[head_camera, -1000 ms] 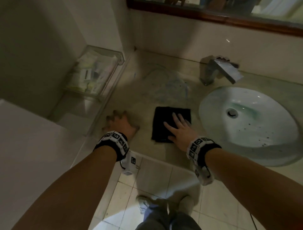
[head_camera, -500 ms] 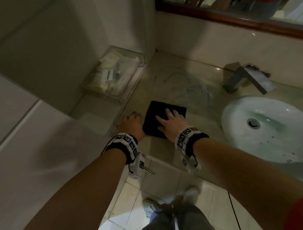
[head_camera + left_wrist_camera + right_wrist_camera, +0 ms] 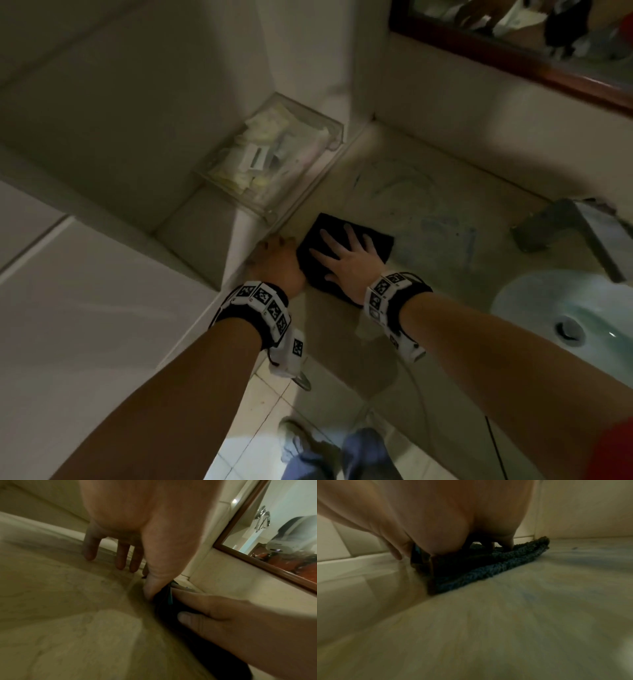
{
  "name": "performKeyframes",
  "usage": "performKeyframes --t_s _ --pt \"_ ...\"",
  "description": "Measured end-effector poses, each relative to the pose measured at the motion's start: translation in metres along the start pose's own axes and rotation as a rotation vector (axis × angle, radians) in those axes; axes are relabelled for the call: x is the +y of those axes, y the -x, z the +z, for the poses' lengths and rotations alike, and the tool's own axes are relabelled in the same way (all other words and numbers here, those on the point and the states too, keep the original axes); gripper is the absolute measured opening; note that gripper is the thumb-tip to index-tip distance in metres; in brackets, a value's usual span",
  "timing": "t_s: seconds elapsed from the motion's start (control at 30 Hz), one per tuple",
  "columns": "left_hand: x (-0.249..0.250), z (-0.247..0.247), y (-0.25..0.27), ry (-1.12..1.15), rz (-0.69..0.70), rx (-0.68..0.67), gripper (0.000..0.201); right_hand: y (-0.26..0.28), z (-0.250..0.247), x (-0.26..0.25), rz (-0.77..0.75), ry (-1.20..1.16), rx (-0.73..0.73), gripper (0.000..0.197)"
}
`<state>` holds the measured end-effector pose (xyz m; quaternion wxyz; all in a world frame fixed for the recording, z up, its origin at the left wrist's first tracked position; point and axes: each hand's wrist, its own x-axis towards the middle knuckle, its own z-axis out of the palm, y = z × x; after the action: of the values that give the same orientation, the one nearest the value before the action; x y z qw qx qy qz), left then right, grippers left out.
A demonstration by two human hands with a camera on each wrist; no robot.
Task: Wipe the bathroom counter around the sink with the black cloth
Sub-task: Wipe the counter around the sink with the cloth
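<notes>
Bathroom desk wiping is progressing as the right hand, fingers spread flat, is pushing the black cloth farther from the sink, against the flat left hand.

Setting: bathroom, likely domestic or hotel. Evidence: oval white sink with drain set in a beige stone counter, metal faucet, wood-framed mirror, tiled walls and floor, clear tray holding packaged toiletries.
</notes>
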<state>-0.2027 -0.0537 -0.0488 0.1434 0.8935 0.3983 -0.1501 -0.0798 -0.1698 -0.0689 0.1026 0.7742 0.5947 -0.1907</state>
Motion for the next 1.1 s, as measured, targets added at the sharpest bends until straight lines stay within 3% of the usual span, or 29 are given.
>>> performKeyframes --t_s 0.17,0.43,0.53,0.67,0.83,1.0,1.1 --pt "0.008 0.003 -0.012 -0.002 -0.115 0.029 0.042 -0.027 -0.011 0.011 -0.044 -0.009 -0.03 0.061" --pt "0.028 -0.002 -0.033 0.062 -0.254 -0.03 0.055 -0.065 -0.025 0.034 -0.037 -0.047 -0.046 0.06" --pt "0.035 -0.007 -0.034 0.059 -0.27 -0.049 0.063 -0.075 -0.028 0.04 -0.019 -0.037 -0.042 0.059" --pt "0.042 -0.014 -0.036 -0.02 -0.295 -0.063 0.057 -0.085 -0.033 0.048 0.005 -0.042 -0.031 0.058" --pt "0.041 -0.016 -0.036 -0.05 -0.258 -0.01 0.053 -0.095 -0.04 0.061 0.039 -0.07 -0.043 0.058" --pt "0.043 -0.024 -0.043 -0.102 -0.213 -0.119 0.055 -0.099 -0.044 0.072 0.084 -0.089 -0.053 0.058" --pt "0.045 -0.021 -0.05 -0.091 -0.132 -0.097 0.056 -0.099 -0.045 0.086 0.137 -0.106 -0.038 0.059"
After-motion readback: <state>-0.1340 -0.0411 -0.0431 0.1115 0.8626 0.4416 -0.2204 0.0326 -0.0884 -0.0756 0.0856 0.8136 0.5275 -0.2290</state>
